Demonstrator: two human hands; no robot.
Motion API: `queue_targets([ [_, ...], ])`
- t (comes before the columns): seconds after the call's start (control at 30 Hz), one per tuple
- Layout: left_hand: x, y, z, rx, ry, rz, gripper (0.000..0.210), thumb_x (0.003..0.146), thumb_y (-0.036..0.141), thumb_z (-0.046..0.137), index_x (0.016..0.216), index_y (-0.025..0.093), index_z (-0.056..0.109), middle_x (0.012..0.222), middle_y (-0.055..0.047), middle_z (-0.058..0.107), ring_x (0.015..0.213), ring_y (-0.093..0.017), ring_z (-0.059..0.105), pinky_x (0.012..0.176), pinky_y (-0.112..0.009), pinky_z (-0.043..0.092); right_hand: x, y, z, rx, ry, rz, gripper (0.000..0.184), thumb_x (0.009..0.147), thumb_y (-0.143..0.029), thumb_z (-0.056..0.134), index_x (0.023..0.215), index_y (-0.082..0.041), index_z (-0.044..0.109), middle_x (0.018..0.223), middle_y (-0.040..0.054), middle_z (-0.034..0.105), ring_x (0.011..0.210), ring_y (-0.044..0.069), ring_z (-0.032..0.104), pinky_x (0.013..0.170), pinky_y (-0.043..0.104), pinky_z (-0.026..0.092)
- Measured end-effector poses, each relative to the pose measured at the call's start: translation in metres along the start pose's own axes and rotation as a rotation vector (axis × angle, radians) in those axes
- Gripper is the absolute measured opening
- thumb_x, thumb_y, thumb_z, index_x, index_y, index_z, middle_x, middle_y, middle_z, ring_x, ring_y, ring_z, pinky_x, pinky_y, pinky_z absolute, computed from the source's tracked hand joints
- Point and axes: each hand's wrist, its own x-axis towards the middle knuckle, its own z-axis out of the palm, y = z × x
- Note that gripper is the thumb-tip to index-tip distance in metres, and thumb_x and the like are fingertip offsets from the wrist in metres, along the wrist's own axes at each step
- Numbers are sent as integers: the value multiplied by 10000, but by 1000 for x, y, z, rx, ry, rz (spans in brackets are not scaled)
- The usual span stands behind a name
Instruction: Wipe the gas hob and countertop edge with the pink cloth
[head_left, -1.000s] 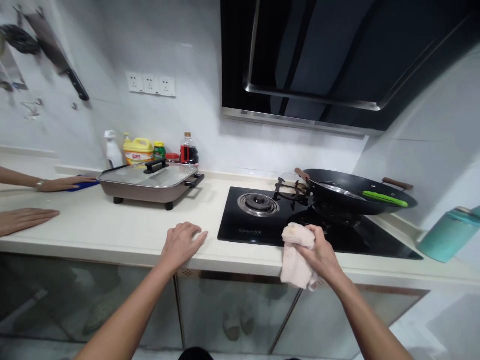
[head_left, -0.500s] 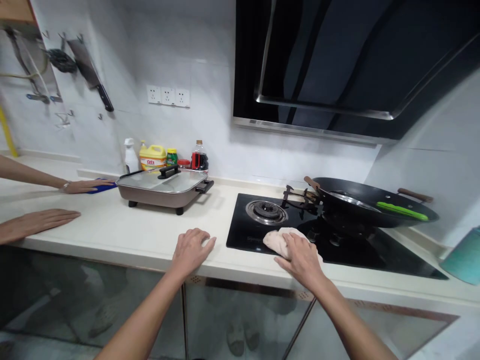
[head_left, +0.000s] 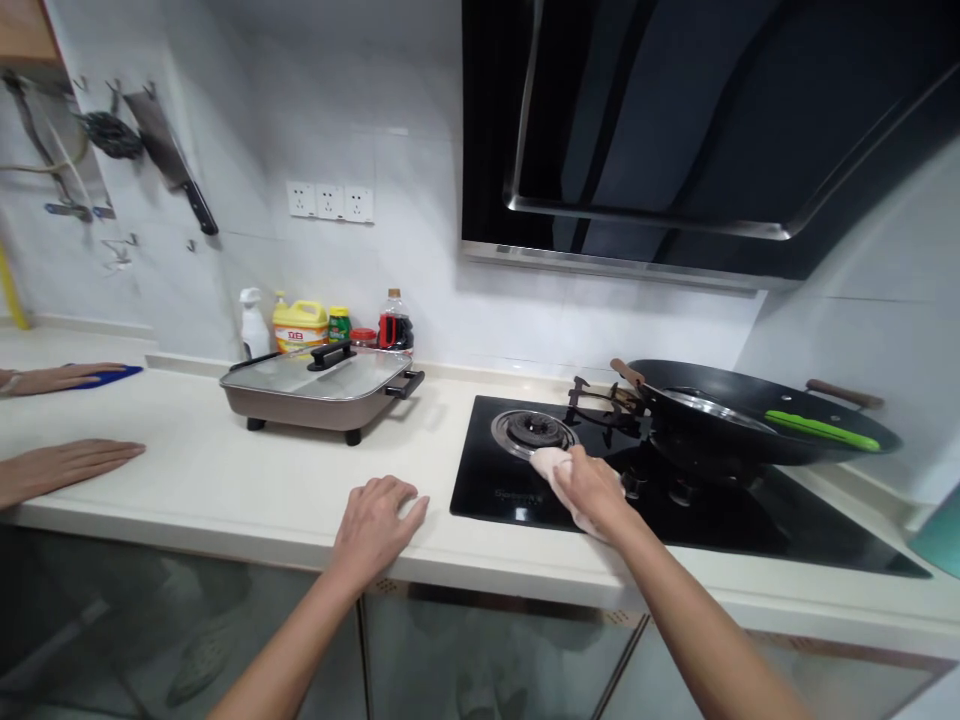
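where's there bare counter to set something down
In front of the pan, between the co-worker's near hand and your left hand; also a narrower strip between pan and hob. Crowded: behind the pan, with bottles, and the hob's right, under the wok.

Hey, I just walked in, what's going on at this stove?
The person's right hand holds a pale pink cloth against the flat black glass cooktop, at the near edge of the round metal-ringed burner. Their left hand rests on the cream countertop. A wide black wok with brown handles sits over the cooktop's right side. At far left, another person has one hand on a blue cloth.
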Motion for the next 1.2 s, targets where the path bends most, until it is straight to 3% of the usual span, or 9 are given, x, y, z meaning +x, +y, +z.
queue_targets([
  [0.2,-3,-2,3,-14,39,52,267,976,411,531,875,245,715,976,-42,749,972,-260,652,885,-405,427,70,26,15,-4,69,258,476,1017,-295,293,1409,-71,444,1266,272,656,1157,309,661,940,393,447],
  [0.3,-4,-3,2,-20,43,71,266,976,405,530,864,246,712,946,-38,741,942,-254,652,868,-400,433,100,34,24,-5,66,340,479,1011,-302,263,1371,-85,493,1270,283,641,1169,333,659,959,441,448],
  [0.47,-4,-3,2,-41,56,69,255,968,413,548,850,251,705,918,-38,735,911,-249,658,841,-393,445,136,46,36,-2,51,356,478,979,-324,318,1339,-107,546,1204,254,685,1198,344,645,998,486,427],
  [0.6,-3,-3,3,-53,68,35,271,976,411,540,837,240,696,907,-43,733,905,-250,662,835,-399,452,148,52,41,-20,49,312,505,989,-362,293,1332,-103,558,1273,267,669,1280,375,601,1029,502,408],
  [0.8,-4,-1,5,-39,81,14,274,980,389,520,830,235,691,905,-50,731,918,-255,659,848,-411,453,135,48,39,-68,11,185,476,1002,-382,322,1331,-150,576,1297,239,672,1233,350,633,1012,472,423],
  [1.03,-5,-1,7,2,72,37,269,988,377,514,853,223,689,943,-63,735,941,-258,651,852,-415,445,82,41,31,-127,-4,51,445,1014,-373,372,1333,-118,551,1226,247,678,1159,325,654,977,415,420],
  [1.2,-6,-1,9,-5,98,67,236,974,361,550,861,221,703,949,-69,736,935,-262,645,836,-419,443,45,29,28,-126,-26,-96,432,997,-347,426,1373,-165,538,1259,190,669,1203,298,622,1002,378,403],
])
